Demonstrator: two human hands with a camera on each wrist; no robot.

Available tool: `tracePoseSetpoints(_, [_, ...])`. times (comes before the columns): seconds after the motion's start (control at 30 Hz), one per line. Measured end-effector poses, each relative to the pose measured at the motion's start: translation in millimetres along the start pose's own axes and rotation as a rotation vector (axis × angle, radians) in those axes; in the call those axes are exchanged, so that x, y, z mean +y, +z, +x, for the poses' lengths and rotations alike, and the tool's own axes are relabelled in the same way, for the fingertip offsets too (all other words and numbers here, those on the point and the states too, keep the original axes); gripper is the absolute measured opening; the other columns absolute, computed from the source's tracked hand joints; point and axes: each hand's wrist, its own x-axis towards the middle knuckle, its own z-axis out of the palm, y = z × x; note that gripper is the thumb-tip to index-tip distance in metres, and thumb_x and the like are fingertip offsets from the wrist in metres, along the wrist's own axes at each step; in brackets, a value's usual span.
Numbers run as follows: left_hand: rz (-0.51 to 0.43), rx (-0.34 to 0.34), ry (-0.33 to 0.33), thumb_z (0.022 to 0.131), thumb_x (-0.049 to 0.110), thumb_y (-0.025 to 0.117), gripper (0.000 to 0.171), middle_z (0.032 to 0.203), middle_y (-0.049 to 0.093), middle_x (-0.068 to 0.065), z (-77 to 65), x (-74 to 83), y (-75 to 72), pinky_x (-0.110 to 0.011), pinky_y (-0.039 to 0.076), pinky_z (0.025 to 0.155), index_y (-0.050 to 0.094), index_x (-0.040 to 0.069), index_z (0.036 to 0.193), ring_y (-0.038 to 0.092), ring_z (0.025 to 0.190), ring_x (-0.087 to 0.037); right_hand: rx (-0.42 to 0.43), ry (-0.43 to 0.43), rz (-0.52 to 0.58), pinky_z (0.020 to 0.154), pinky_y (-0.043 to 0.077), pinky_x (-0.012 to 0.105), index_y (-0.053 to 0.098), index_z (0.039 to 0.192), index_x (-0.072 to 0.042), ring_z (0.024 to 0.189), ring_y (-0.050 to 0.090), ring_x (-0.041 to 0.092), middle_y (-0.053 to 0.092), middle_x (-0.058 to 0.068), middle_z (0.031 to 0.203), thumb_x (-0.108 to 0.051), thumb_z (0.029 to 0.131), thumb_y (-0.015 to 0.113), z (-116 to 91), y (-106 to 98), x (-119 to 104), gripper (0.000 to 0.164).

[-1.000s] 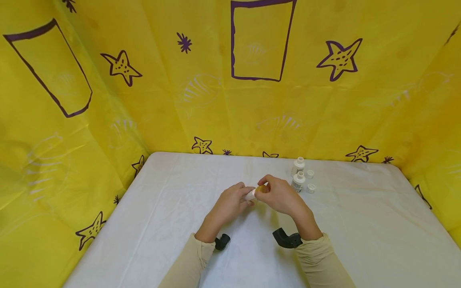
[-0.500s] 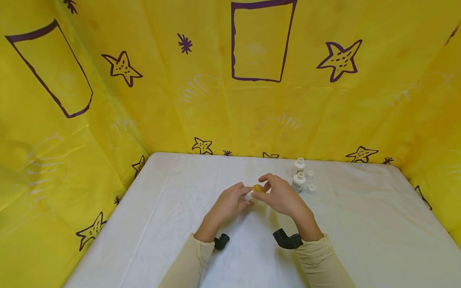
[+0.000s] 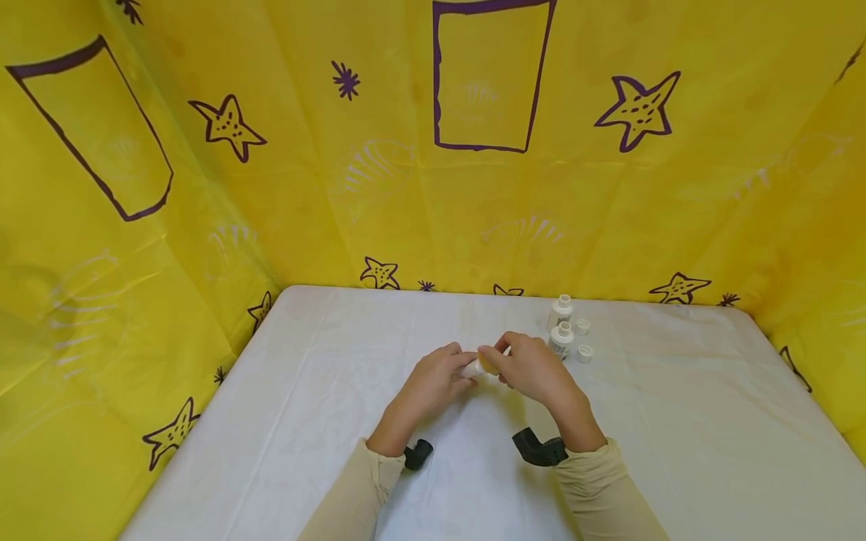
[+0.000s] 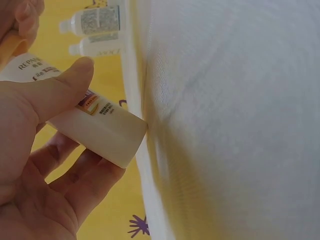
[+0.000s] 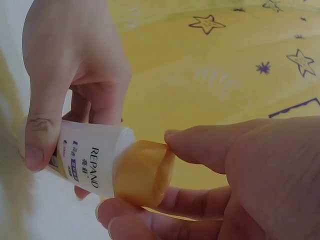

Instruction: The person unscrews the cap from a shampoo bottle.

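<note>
My left hand point(image 3: 436, 379) grips a small white bottle point(image 4: 100, 127) marked REPAND, with the thumb across its label and the fingers behind it. The bottle lies tilted on its side above the table, its orange-gold cap point(image 5: 145, 172) toward my right hand point(image 3: 534, 367). In the right wrist view the right thumb touches one side of the cap and the fingers hold it from the other side. The cap sits on the bottle's neck end. Beyond the hands, two white bottles point(image 3: 561, 342) stand upright with bare necks, one behind the other.
Two white caps point(image 3: 585, 353) lie just right of the standing bottles. A white cloth point(image 3: 676, 413) covers the table. Yellow sheeting point(image 3: 406, 210) with purple starfish drawings rises at the back and sides. A black curved mount point(image 3: 540, 448) is strapped at the right wrist.
My right fingers and thumb have shifted their hold around the orange-gold cap, opening a little and then closing on it again. The left hand keeps the bottle in the same place.
</note>
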Motion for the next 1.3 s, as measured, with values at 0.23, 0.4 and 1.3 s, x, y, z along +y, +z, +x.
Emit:
tracePoseSetpoints(0.23, [0.009,0.008,0.008,0.090,0.027,0.078,0.038,0.086,0.055,0.004,-0.4,0.4,0.1,-0.022,0.039,0.068,0.071,0.025,0.127,0.046,0.074,-0.010,0.001,-0.012,-0.033,0.066,0.047,0.030,0.066,0.109,-0.011,0.075,0.062,0.017,0.072,0.006,0.094,-0.045,0.095,0.062,-2,-2,0,0.037])
tracePoseSetpoints(0.4, [0.010,0.013,0.011,0.090,0.025,0.078,0.039,0.087,0.057,0.004,1.0,0.2,0.4,-0.022,0.040,0.068,0.071,0.024,0.128,0.047,0.075,-0.009,0.010,-0.059,-0.037,0.073,0.050,0.032,0.065,0.112,-0.011,0.086,0.065,0.018,0.073,0.008,0.105,-0.035,0.090,0.062,-2,-3,0,0.033])
tracePoseSetpoints(1.3, [-0.089,0.034,-0.009,0.093,0.020,0.075,0.031,0.106,0.063,0.005,3.8,4.9,4.7,-0.028,0.053,0.086,0.071,0.020,0.124,0.059,0.091,-0.010,0.106,-0.194,0.095,0.079,0.059,0.038,0.063,0.128,-0.001,0.094,0.068,0.027,0.065,0.016,0.113,-0.007,0.090,0.065,-14,-41,13,0.039])
